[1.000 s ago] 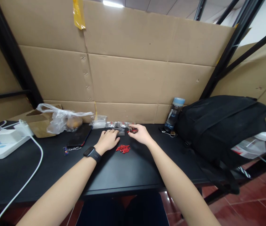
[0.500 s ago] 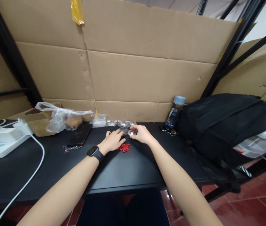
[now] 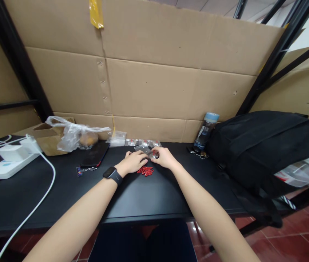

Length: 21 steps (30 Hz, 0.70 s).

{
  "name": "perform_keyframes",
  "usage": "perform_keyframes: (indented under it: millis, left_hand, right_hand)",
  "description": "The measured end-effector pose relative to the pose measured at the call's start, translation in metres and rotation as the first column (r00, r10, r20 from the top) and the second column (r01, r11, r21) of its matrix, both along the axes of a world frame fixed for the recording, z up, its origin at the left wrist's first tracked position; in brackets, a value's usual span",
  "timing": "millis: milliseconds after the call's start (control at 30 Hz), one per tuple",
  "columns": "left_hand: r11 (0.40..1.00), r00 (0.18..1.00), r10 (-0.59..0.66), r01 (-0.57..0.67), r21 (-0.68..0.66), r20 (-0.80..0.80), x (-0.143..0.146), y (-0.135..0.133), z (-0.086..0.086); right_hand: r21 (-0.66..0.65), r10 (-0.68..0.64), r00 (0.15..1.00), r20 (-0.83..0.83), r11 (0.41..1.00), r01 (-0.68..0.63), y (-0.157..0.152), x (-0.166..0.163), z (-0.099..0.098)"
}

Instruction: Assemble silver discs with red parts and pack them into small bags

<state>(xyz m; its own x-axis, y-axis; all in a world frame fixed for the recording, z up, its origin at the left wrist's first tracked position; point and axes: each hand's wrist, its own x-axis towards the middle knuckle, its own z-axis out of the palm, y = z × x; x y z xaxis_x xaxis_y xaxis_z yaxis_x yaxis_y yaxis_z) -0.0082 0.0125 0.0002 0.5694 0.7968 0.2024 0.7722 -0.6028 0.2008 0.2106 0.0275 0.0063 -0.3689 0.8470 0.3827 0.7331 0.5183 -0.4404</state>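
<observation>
I wear a dark smartwatch point(image 3: 113, 175) with a rounded rectangular case and a glossy black face on my left wrist; any markings on it are too small to read. Its band is broad, smooth and dark grey. My left hand point(image 3: 133, 162) and right hand point(image 3: 165, 158) are bare, as are both slender forearms point(image 3: 209, 207). Dark navy cloth trousers point(image 3: 170, 244) cover my thighs.

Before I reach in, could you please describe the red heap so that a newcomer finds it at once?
On the black table, find the left hand and its dark wristwatch. On the near side of that hand, close to the thumb, lies a small heap of thin red pieces. Unlike the clear packets along the cardboard wall, it looks unwrapped and almost wholly red.
</observation>
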Motion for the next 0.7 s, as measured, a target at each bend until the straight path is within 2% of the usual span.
perform_keyframes:
  millis: [267,500,700]
  left_hand:
    - [0.996,0.999,-0.007,0.003,-0.089,-0.054,-0.002,-0.004,0.008]
    - [0.992,0.998,-0.032,0.025,-0.125,-0.053,-0.006,-0.003,0.009]
    - [0.99,0.997,-0.06,0.053,-0.132,-0.046,-0.005,-0.002,0.01]
  right_hand:
    - [-0.084,0.001,0.999,-0.035,0.996,-0.004,0.003,0.003,-0.003]
    - [0.022,0.014,1.0,0.014,1.0,-0.014,0.001,0.002,0.004]
    - [-0.089,0.036,0.999,-0.04,0.995,-0.04,-0.001,0.005,0.006]
